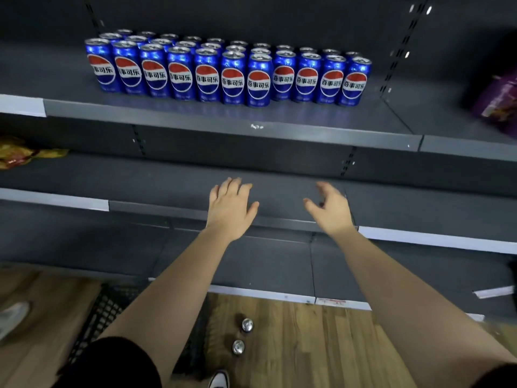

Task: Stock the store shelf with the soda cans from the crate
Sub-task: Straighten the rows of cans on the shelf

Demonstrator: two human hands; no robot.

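Note:
Several blue soda cans (232, 77) with red, white and blue logos stand in tight rows on the upper grey shelf (195, 116). Both my hands hang in front of the shelf below them and hold nothing. My left hand (230, 208) has its fingers straight and spread. My right hand (331, 210) has its fingers relaxed and slightly bent. A black mesh crate (112, 309) sits on the floor at the lower left, mostly hidden by my left arm. Two more cans (242, 336) stand upright on the wooden floor beside the crate.
A purple snack bag (499, 99) lies on the upper shelf at the far right. Yellow snack bags (19, 154) lie on the middle shelf (156, 186) at the far left. Shoes (219, 379) show at the bottom edge and the left edge.

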